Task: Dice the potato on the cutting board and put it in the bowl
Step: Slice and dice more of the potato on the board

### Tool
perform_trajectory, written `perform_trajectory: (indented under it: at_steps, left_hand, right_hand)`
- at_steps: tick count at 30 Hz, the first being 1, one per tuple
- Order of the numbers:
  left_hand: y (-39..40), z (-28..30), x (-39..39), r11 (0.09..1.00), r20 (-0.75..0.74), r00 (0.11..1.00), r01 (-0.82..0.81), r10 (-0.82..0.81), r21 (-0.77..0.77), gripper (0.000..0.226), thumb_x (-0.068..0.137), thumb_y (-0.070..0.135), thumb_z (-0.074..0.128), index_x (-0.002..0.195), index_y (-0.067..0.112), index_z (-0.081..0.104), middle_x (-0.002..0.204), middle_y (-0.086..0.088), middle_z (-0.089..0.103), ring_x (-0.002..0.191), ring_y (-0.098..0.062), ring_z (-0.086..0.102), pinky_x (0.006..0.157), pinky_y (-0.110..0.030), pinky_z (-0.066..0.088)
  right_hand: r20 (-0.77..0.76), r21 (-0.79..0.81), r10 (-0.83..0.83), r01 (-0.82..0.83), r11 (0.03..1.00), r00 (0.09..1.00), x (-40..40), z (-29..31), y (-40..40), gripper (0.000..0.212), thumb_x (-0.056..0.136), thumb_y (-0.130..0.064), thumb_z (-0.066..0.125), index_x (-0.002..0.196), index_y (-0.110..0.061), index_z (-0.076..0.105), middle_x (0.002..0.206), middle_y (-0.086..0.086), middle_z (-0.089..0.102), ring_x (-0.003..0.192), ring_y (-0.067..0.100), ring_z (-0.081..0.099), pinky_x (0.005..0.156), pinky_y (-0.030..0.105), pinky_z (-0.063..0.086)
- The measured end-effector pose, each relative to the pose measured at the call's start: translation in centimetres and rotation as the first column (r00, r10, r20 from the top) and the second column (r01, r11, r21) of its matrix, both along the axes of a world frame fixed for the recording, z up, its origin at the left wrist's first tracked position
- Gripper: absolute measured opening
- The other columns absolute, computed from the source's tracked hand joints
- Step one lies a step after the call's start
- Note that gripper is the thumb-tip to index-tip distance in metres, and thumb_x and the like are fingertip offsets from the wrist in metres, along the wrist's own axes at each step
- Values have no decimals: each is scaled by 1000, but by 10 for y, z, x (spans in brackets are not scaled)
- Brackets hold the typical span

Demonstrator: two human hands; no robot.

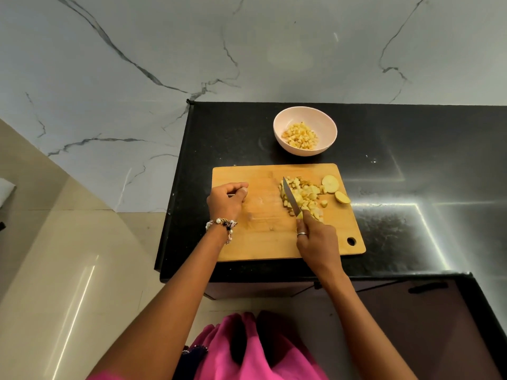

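Potato dice [301, 197] heaped toward cutting board [285, 212] right edge, more in bowl [305, 130] | right hand [318, 239] grips knife [291, 198] | left hand [227, 200] curled, seemingly empty | risk: sweeping blade scatters cubes onto table [411, 187]

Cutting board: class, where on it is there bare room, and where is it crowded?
Bare: the cutting board between the left hand and the knife, and its near edge. Crowded: the far right, with the diced potato and two end slices.
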State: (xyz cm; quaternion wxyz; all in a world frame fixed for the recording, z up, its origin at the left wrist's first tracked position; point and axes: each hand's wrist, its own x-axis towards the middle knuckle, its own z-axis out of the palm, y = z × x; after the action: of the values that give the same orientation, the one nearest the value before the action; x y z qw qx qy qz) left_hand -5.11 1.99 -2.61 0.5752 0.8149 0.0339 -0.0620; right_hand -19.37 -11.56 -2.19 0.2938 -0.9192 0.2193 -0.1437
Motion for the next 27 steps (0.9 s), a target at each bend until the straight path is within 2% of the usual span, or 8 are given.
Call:
perform_trajectory:
  at_steps: [2,4,6,12,15,18,22,27]
  left_hand:
    - [-7,0,-1,1000,4,1000,28,-28,8,16,84,11,66,98,13,72,94,3,71,82,-8,65,75,-30,57]
    - [-16,2,-3,998,18,998,56,-56,17,15,84,12,66,98,13,73,94,4,71,86,-11,66,79,-34,57]
    - [-28,7,-5,996,42,995,84,-86,33,16,85,11,65,99,11,73,94,2,71,84,-12,65,81,-34,56]
    - [-86,26,-6,934,120,932,321,-341,158,20,85,19,65,103,13,72,96,1,71,84,-7,63,82,-24,52]
    - [-124,29,4,811,104,836,481,-539,331,28,85,26,66,109,13,70,101,-2,71,91,-11,63,86,-26,50]
    - [-162,26,12,615,59,707,567,-705,548,41,84,29,66,121,14,62,118,-6,64,110,-21,57,95,-35,45]
    - [-192,25,15,259,-54,568,456,-821,851,43,83,40,63,122,23,58,116,-5,57,113,-27,49,88,-41,37]
    - [-200,25,13,239,-31,565,397,-825,886,46,78,41,68,121,30,58,114,1,59,115,-25,47,94,-42,33]
  right_hand:
    - [52,241,-84,69,968,995,-3,2,-10,35,96,-18,50,128,-3,55,71,10,66,53,16,48,51,34,34]
    - [65,530,-170,110,840,983,-8,1,-23,28,97,-20,50,121,-11,61,57,2,55,49,13,40,47,34,33]
    - [88,642,-234,125,757,968,-13,2,-34,21,97,-21,50,110,-17,67,52,0,49,47,14,36,46,29,30]
    - [132,571,-296,171,803,946,-25,13,-57,20,96,-21,52,88,-12,70,52,7,53,42,8,40,45,27,33]
    - [131,628,-372,213,748,919,-29,12,-63,19,96,-21,52,98,-18,71,53,6,52,44,9,39,44,27,32]
    - [112,671,-423,245,700,899,-34,10,-69,21,97,-21,51,92,-25,70,53,5,51,45,12,39,41,26,31]
    - [93,682,-444,268,681,891,-36,8,-75,25,96,-22,51,79,-27,69,52,3,50,48,15,40,46,29,33]
    - [89,684,-434,262,681,896,-32,5,-80,26,96,-23,51,76,-27,67,52,2,48,50,17,41,48,32,36]
